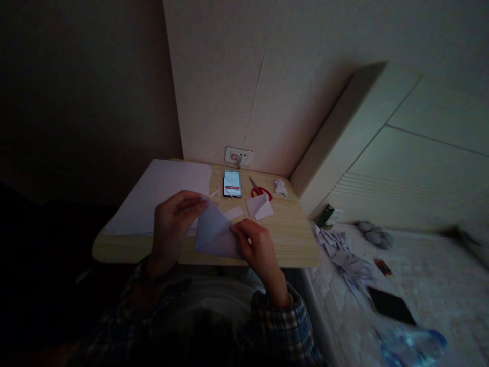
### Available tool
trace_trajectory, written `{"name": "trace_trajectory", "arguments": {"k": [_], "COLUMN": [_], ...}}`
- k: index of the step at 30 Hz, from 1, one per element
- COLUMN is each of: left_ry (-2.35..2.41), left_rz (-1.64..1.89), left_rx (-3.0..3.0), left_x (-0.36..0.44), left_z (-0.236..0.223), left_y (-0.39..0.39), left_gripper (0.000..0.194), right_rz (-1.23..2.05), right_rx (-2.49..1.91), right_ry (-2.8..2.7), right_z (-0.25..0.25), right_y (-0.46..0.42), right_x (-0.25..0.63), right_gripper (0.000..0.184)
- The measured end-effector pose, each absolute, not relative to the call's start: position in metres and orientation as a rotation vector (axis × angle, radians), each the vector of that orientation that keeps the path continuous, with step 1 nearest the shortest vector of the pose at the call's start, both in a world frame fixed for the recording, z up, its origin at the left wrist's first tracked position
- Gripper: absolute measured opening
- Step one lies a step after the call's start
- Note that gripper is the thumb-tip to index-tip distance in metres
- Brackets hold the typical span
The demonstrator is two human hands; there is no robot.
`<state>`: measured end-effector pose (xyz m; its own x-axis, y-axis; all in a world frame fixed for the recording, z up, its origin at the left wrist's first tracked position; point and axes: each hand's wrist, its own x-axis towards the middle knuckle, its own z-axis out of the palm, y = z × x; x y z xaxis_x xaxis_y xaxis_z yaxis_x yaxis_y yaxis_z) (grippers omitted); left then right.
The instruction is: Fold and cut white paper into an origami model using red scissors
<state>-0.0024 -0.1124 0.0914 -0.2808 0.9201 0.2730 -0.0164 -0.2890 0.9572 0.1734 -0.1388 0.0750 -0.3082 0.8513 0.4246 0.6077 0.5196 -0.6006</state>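
Observation:
A folded sheet of white paper [216, 232] is held up over the front edge of the small wooden table [290, 244]. My left hand [176, 219] pinches its top corner between thumb and fingers. On the paper's right edge, my right hand [257, 244] is closed with thumb against forefinger. A diagonal crease runs across the lower left of the sheet. Just beyond the paper lie narrow paper strips [216, 193] and a small paper piece [234, 212]. A folded paper piece [260, 206] rests near my right hand, beside red-handled scissors [261, 191].
A stack of large white sheets [164, 186] covers the table's left side. A lit phone [232, 183] and a folded paper figure [280, 187] are at the back, below a wall socket [239, 156]. On the bed [328, 295] lie paper scraps [347, 257], a dark tablet-like object [391, 306] and a plastic bottle [414, 346].

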Motion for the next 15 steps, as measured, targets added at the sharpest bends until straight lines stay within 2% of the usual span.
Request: {"name": "trace_trajectory", "arguments": {"k": [6,15], "left_ry": [1.186,1.142], "left_rz": [1.699,1.736], "left_rx": [1.180,1.219], "left_x": [0.0022,-0.0007], "left_z": [0.0950,0.0936], "left_y": [-0.1126,-0.1117], "left_gripper": [0.019,0.011], "right_rz": [0.415,0.422], "right_rx": [-1.200,-1.201], "right_ry": [-2.036,-2.036], "right_z": [0.0745,0.0733], "right_y": [-0.1384,-0.1375], "right_x": [0.1726,0.1705], "right_gripper": [0.024,0.027]}}
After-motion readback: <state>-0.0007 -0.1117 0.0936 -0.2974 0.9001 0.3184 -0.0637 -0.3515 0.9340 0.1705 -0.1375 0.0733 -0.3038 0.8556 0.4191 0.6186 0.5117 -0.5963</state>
